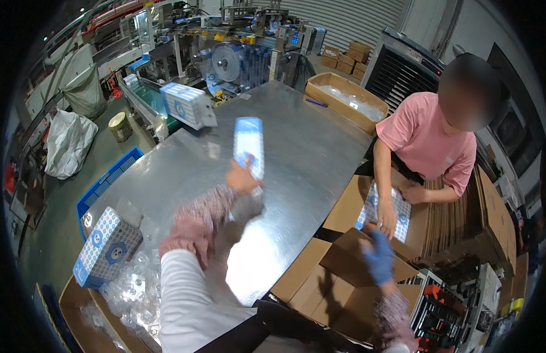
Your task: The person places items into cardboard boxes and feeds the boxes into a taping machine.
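On the metal table (308, 159), my left hand (242, 178) grips the near end of a blue-and-white plastic-wrapped pack (248, 136). The pack points away from me. Over an open cardboard box (320, 288) at my right is my right hand (378, 257), in a blue glove and smeared by motion, so its fingers do not show clearly. Just beyond it, a co-worker's hands rest on patterned blue-and-white packs (370, 209) in another carton. A similar wrapped pack (190, 106) lies at the table's far left edge, by the conveyor.
A patterned pack bundle (111, 247) stands at the left among clear plastic pieces (140, 294). Beside it is a blue crate (111, 176). A long carton of clear plastic (346, 100) sits at the far right, near a purple pen (316, 102). Flattened cartons (490, 217) stand behind the co-worker.
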Motion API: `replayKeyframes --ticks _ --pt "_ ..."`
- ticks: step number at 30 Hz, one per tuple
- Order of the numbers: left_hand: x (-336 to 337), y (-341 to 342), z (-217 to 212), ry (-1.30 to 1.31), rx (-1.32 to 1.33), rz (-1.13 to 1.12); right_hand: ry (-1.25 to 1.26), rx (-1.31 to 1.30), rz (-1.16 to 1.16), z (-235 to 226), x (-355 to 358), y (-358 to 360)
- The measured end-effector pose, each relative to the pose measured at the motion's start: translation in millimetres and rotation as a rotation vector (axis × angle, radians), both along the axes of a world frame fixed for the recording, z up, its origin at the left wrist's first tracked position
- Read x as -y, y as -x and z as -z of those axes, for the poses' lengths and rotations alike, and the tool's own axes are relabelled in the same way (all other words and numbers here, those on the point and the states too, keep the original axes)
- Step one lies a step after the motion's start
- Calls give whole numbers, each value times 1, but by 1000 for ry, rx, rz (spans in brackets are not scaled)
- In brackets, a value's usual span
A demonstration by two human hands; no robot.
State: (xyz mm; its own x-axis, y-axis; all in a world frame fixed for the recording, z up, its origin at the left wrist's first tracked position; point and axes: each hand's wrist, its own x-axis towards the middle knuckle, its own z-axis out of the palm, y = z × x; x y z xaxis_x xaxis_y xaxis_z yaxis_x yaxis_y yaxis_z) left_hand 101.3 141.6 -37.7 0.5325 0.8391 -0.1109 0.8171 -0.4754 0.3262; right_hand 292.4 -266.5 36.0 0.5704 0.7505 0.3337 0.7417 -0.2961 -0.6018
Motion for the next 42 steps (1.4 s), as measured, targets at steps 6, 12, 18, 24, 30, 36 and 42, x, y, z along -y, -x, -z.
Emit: replayKeyframes --ticks 6,12,18,24,30,36,42 --pt "51 -6 -12 10 405 349 61 272 -287 85 -151 62" --pt "-125 -25 -34 -191 -28 -274 201 142 -301 63 -195 66" --pt "-56 -54 -20 -209 107 53 26 121 -248 94 -190 38" --pt "130 59 -34 -159 245 791 27 10 -306 86 -134 84" --pt "94 91 27 1183 632 100 128 -980 -269 84 -91 56" --pt "131 78 -4 1366 644 54 -14 -955 -340 23 -47 53" --pt "220 9 -124 745 582 935 -94 -988 -207 2 91 55"
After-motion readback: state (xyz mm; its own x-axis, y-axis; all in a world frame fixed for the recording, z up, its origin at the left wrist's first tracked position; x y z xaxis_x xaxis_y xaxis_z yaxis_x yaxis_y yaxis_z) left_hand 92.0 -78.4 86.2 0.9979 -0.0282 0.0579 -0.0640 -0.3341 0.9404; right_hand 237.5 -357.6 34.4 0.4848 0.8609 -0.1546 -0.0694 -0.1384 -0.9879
